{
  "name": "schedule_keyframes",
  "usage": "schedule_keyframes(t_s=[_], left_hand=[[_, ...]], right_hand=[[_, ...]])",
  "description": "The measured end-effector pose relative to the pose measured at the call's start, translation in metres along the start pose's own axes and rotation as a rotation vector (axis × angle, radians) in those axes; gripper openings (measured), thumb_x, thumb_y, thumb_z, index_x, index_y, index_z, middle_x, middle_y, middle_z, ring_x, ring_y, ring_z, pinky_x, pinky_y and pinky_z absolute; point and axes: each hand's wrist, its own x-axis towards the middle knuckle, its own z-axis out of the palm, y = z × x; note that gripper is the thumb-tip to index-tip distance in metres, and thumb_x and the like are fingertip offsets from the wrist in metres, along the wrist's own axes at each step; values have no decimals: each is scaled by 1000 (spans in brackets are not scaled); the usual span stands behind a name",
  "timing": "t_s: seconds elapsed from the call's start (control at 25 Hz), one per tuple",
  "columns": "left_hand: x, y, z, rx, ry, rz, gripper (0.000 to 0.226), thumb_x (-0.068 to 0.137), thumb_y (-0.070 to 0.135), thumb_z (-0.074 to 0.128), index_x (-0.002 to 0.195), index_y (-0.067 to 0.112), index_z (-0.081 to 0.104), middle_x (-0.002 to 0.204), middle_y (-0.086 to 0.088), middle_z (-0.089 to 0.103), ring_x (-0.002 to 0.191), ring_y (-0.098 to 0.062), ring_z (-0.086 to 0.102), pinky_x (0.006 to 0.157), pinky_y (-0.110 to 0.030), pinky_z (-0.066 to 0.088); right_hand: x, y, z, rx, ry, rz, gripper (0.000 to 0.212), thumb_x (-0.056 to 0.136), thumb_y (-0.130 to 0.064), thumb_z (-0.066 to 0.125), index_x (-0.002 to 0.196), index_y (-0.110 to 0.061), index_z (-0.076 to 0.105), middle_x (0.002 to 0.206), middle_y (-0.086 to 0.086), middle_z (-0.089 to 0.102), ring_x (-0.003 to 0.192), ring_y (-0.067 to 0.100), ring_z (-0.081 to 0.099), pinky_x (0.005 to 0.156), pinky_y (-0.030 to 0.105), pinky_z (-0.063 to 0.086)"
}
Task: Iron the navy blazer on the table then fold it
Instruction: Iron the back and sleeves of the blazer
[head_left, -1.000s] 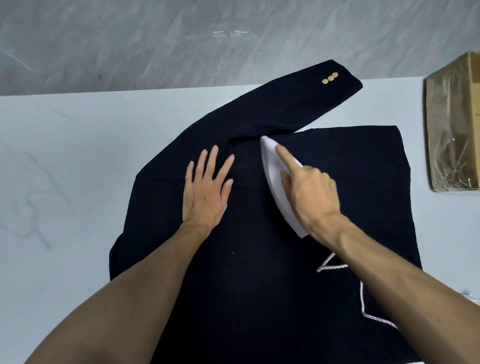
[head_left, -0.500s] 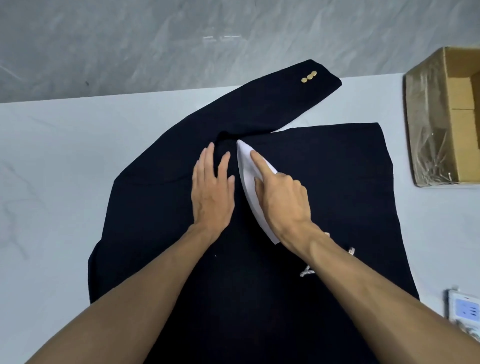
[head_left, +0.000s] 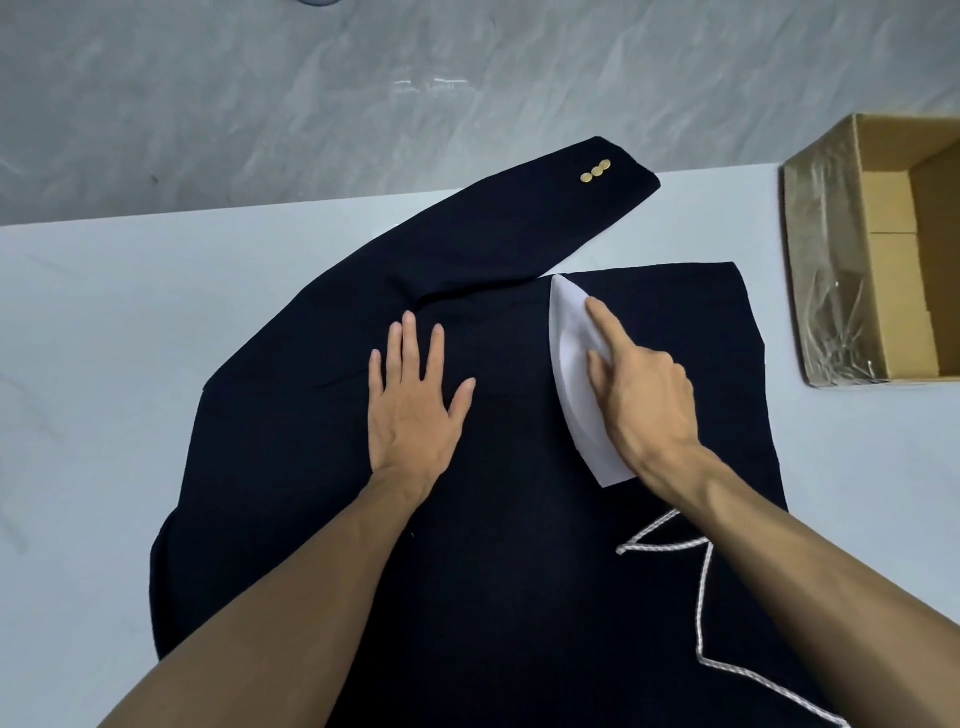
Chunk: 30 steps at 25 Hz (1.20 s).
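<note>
1. A pale, faintly veined table (head_left: 104, 364) carries everything here.
2. The navy blazer (head_left: 519, 571) lies spread flat across its middle, one sleeve (head_left: 493, 244) angled toward the far edge.
3. An open cardboard box (head_left: 883, 249) sits at the right, apart from the blazer.

My navy fabric blazer (head_left: 311, 467) has white braided trim (head_left: 702, 587) and three gold buttons (head_left: 596, 172). Under my right hand (head_left: 644, 405), a plain white pointed iron (head_left: 571, 353); far off, a grey-veined wall (head_left: 363, 104).

One each (blazer (head_left: 519, 571), iron (head_left: 569, 374), box (head_left: 883, 260))
</note>
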Motion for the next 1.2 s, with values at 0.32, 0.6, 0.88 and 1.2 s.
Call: schedule_keyframes(t_s=[0.32, 0.6, 0.88, 1.2], left_hand=[[-4, 1, 2, 18, 19, 278, 59, 105, 44, 13, 157, 20, 3, 166, -3, 5, 153, -22, 4, 124, -44, 5], [-2, 3, 5, 19, 8, 240, 62, 104, 49, 11, 157, 18, 9, 166, -5, 7, 153, -21, 6, 124, -43, 9], [6, 40, -14, -132, 133, 144, 52, 104, 33, 27, 148, 8, 40, 156, -12, 36, 144, -25, 32, 120, -40, 24], [30, 81, -1, -42, -3, -43, 65, 104, 50, 12, 158, 14, 7, 166, -8, 8, 153, -22, 3, 125, -43, 9]], right_hand=[[-9, -37, 25, -106, -43, -143, 60, 102, -21, 38, 151, -43, 13, 63, 0, 43, 55, 24, 48, 55, 35, 37], [14, 19, -3, -89, -12, -5, 53, 103, -29, 33, 151, -45, 18, 66, 0, 44, 62, 26, 44, 62, 35, 32], [7, 8, 3, -84, -80, -228, 57, 101, -23, 38, 150, -45, 17, 62, -2, 41, 57, 22, 47, 57, 34, 34], [41, 56, -12, -121, 35, -123, 61, 101, -16, 37, 152, -43, 15, 61, 0, 41, 50, 20, 38, 53, 33, 27]])
